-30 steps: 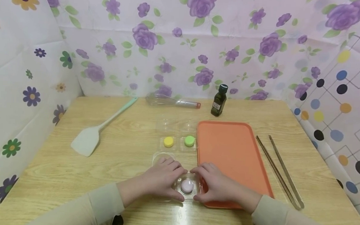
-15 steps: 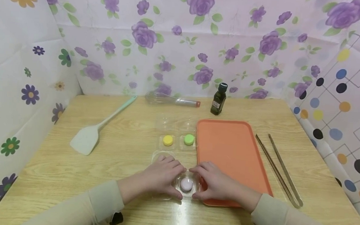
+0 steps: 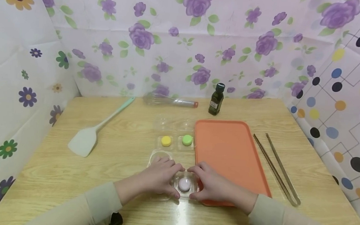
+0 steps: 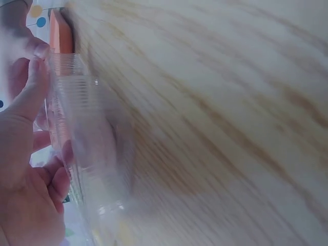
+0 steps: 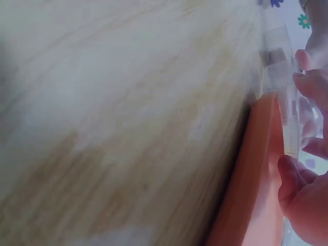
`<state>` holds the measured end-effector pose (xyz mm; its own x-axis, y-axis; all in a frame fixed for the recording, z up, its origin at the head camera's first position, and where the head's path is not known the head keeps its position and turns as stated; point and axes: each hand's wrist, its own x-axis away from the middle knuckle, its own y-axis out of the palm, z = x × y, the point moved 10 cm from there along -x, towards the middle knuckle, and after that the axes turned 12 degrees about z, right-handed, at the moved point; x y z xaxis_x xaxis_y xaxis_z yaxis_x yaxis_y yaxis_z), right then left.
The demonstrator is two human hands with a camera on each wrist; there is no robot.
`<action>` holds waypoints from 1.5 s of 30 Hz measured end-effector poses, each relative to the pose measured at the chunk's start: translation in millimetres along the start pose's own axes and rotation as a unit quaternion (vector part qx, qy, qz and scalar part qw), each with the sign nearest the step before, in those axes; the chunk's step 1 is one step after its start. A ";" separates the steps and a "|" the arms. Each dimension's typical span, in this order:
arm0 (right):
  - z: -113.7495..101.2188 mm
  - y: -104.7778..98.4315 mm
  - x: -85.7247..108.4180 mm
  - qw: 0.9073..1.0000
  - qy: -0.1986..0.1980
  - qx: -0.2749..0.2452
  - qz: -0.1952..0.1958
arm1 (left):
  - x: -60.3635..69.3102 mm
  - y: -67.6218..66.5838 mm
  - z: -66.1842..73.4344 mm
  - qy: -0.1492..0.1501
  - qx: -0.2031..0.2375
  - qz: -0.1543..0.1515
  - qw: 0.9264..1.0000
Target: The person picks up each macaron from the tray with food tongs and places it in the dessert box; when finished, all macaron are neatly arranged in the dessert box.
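A pale lilac round piece (image 3: 184, 185) lies inside a small clear plastic container (image 3: 192, 192) near the front of the table. My left hand (image 3: 160, 177) grips the container's left side, thumb at the near corner and fingers at the far one. On its right side my right hand (image 3: 214, 186) holds it likewise, over the tray's left edge. In the left wrist view the ribbed clear plastic (image 4: 92, 138) stands beside the curled fingers of the left hand (image 4: 25, 174). The right wrist view shows the right hand (image 5: 310, 205) at the plastic's edge, above the orange rim.
An orange tray (image 3: 227, 144) lies at the right, with metal tongs (image 3: 278, 167) beyond it. Behind the hands are yellow (image 3: 166, 141) and green (image 3: 187, 140) round pieces in clear plastic. Farther back are a spatula (image 3: 83, 142), a whisk (image 3: 171, 101) and a dark bottle (image 3: 216, 100).
The head view has shifted slightly, so everything appears a little farther left. Both hands keep their hold on the container, with no clear movement against the table.
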<state>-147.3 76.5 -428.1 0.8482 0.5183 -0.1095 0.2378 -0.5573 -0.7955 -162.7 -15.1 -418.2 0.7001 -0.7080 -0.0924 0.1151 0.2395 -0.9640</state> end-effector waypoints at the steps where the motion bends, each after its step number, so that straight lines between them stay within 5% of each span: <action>1: 0.1 0.0 -0.3 1.000 0.001 -0.003 -0.001 | -0.1 0.5 -0.5 -0.005 0.009 -0.004 1.000; 15: 1.8 -1.9 -1.9 0.999 0.002 -0.043 0.006 | -0.4 -1.7 -3.5 -0.033 0.038 -0.014 0.999; 25: 1.8 0.1 -5.9 1.000 0.000 -0.025 -0.009 | 0.3 -6.0 1.6 0.006 -0.021 0.006 1.000; 36: 4.2 -0.5 -6.0 0.999 -0.017 -0.034 -0.024 | -2.1 -7.2 1.9 -0.003 -0.034 0.003 0.999; 45: 6.2 -24.3 -14.1 0.999 -0.008 -0.041 -0.006 | -12.7 -20.9 -11.8 -0.025 -0.015 0.025 0.999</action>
<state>-168.0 86.7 -410.9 0.8374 0.5355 -0.1099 0.2868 -0.6015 -0.7457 -182.4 -18.9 -399.8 0.7385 -0.6619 -0.1287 0.0588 0.2534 -0.9656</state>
